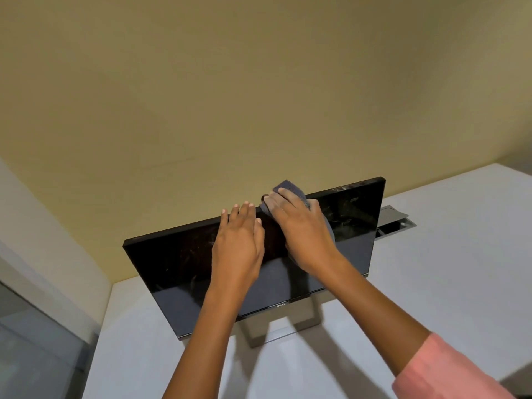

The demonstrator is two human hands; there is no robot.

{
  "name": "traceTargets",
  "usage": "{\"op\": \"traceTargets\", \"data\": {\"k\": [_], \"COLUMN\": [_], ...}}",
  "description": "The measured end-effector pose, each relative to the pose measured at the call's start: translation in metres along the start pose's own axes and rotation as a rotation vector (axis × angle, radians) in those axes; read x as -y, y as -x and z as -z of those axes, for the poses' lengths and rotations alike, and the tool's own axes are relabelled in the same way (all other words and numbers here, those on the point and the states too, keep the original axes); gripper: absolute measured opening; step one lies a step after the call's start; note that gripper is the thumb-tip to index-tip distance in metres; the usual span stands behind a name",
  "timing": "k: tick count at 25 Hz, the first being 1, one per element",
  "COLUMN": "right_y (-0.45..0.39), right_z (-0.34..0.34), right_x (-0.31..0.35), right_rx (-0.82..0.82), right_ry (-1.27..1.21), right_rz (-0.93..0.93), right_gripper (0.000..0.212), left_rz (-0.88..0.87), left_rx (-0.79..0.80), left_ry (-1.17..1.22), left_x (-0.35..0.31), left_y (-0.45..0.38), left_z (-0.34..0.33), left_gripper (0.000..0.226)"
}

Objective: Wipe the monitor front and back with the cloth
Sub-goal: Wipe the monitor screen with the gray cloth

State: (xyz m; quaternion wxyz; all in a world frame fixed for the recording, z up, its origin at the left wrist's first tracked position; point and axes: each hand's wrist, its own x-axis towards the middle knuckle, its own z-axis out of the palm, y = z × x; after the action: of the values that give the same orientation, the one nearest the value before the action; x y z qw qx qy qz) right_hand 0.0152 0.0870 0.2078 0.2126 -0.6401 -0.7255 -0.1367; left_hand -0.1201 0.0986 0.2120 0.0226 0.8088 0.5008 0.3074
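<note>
White desk (431, 269) against a tan wall (259, 82). Black monitor (178, 260) stands on its stand near the desk's back edge, screen dark and smudged, facing the camera. Grey cable hatch (394, 218) in the desk behind the monitor's right end, lid up. Left hand (239, 246) flat on the screen, fingers straight, tips at the top edge. Right hand (302, 228) presses a grey cloth (290, 189) over the top edge, fingers spread on it.

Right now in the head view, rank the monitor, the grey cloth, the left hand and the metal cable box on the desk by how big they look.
1. monitor, by far.
2. left hand.
3. grey cloth and cable box: unsure. The right hand hides much of the cloth, and the monitor hides part of the farther-off box.
</note>
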Motion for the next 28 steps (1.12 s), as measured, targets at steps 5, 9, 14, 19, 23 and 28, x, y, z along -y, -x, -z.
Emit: {"op": "traceTargets", "data": {"k": [5, 9, 14, 19, 23, 28], "right_y": [0.015, 0.016, 0.01, 0.015, 0.022, 0.029], "right_z": [0.013, 0.017, 0.0, -0.001, 0.009, 0.01], "right_x": [-0.073, -0.086, -0.032, -0.071, -0.127, -0.178], "right_rx": [-0.004, 0.0, -0.011, -0.058, -0.052, -0.162], "right_ry": [0.041, 0.056, 0.009, 0.056, 0.107, -0.083], "right_rz": [-0.153, -0.242, -0.084, -0.079, -0.229, -0.4], "right_gripper": [0.081, 0.083, 0.082, 0.069, 0.085, 0.07], "left_rz": [-0.016, 0.004, -0.078, -0.05, -0.04, -0.013], "left_rx": [-0.021, -0.02, 0.053, 0.032, 0.027, 0.026], "left_ry": [0.023, -0.001, -0.051, -0.06, -0.044, -0.063], "left_x": [0.004, -0.001, -0.033, -0.043, -0.044, -0.053], "left_y": [0.003, 0.003, -0.014, -0.02, -0.018, -0.021], "left_z": [-0.004, -0.006, -0.024, -0.033, -0.035, -0.038], "left_gripper": [0.043, 0.044, 0.045, 0.045, 0.045, 0.045]}}
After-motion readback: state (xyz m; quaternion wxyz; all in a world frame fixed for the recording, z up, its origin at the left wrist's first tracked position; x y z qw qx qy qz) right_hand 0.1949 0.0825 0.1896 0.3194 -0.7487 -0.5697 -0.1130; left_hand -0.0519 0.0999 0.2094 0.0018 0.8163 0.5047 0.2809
